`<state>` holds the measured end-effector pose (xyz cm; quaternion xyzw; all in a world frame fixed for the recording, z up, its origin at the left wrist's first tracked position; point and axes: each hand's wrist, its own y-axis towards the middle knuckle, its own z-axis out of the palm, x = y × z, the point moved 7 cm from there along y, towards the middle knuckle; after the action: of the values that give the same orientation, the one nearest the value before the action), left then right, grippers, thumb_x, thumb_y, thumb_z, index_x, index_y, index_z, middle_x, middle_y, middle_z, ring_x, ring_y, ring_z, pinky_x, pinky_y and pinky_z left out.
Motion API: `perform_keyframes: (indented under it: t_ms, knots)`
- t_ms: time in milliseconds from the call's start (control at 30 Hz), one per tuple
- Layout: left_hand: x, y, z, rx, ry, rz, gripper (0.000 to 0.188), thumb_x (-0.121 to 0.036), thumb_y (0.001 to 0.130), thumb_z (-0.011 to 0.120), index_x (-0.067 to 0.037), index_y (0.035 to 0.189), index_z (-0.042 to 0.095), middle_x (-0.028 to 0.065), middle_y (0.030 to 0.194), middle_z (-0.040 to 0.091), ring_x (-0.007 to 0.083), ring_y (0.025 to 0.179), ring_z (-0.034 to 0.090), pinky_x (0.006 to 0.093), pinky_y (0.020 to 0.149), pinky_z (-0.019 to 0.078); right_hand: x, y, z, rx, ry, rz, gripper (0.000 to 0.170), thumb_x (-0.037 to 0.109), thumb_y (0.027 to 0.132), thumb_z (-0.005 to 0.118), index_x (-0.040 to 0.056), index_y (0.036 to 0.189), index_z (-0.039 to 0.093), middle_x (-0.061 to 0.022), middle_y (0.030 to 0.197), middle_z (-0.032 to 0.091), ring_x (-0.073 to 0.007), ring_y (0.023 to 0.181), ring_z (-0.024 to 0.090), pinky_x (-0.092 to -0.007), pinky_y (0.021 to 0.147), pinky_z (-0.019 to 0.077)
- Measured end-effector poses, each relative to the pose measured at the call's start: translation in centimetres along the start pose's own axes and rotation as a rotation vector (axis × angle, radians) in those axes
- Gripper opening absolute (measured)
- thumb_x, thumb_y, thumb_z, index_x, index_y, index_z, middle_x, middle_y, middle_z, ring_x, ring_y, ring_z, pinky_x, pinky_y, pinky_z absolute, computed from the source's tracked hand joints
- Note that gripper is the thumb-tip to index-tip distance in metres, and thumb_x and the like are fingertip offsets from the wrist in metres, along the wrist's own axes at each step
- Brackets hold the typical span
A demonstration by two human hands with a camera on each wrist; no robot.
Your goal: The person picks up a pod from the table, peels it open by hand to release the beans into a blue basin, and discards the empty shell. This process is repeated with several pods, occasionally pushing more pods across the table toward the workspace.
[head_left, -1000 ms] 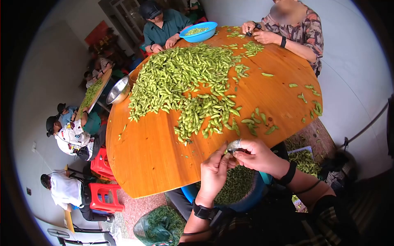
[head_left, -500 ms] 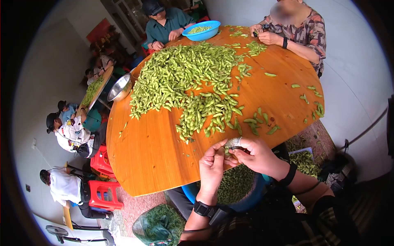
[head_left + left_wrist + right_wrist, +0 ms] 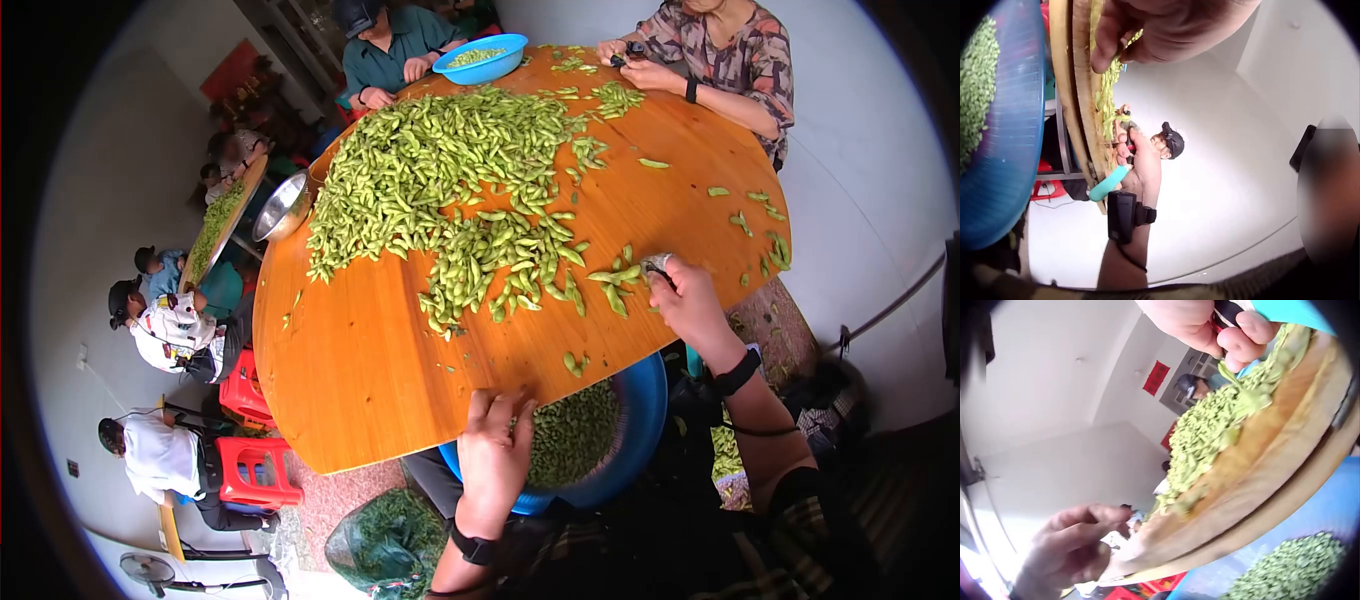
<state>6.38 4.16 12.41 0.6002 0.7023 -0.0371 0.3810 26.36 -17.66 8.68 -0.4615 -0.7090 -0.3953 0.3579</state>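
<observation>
My left hand (image 3: 495, 450) is at the near table edge, above the blue basin (image 3: 655, 400), its fingers loosely bent. My right hand (image 3: 695, 310) reaches over the table's right part, with a silvery wrap (image 3: 656, 264) on a finger. It grips a tool with a teal handle (image 3: 1109, 183); the working end is hidden by the fingers. A few green soybean pods (image 3: 613, 298) lie at its fingertips, one pod (image 3: 1225, 372) right under them in the right wrist view. Shelled beans (image 3: 570, 440) fill the basin's bottom. Another small pod (image 3: 575, 365) lies near the table edge between my hands.
A big heap of pods (image 3: 430, 180) covers the wooden table's (image 3: 340, 380) far middle. Beyond it stand a blue bowl (image 3: 480, 70) and a steel bowl (image 3: 283, 207). Two people sit across. Red stools (image 3: 258, 475) and a green net bag (image 3: 385, 540) are at left.
My hands, earlier together over the table edge, have parted. The right has moved forward and right to the loose pods; the left has lowered to the table edge. More of the basin shows.
</observation>
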Motion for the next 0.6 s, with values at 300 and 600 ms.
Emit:
perform_keyframes:
  t_ms: [300,600]
  knots:
    - [-2.9,2.9,5.6,0.087,0.021,0.234,0.011,-0.006,0.087,0.064,-0.004,0.097,0.064,0.0133,0.09,0.061,0.0333,0.075,0.064,0.0412,0.064,0.0529,-0.1,-0.7,-0.8,0.082,0.316,0.269,0.011,0.011,0.097,0.052,0.0013,0.093,0.055,0.0,0.067,0.052,-0.006,0.056,0.049,-0.0242,0.048,0.0403]
    - [0.8,3.7,5.7,0.139,-0.641,-0.319,0.006,-0.008,0.097,0.057,-0.002,0.096,0.059,0.0054,0.074,0.062,0.0061,0.061,0.056,0.0233,0.052,0.045,7.4,-4.8,4.5,0.346,0.195,-0.188,0.026,0.004,0.094,0.054,0.0027,0.119,0.06,-0.0005,0.066,0.057,-0.0053,0.057,0.052,-0.0245,0.051,0.0426]
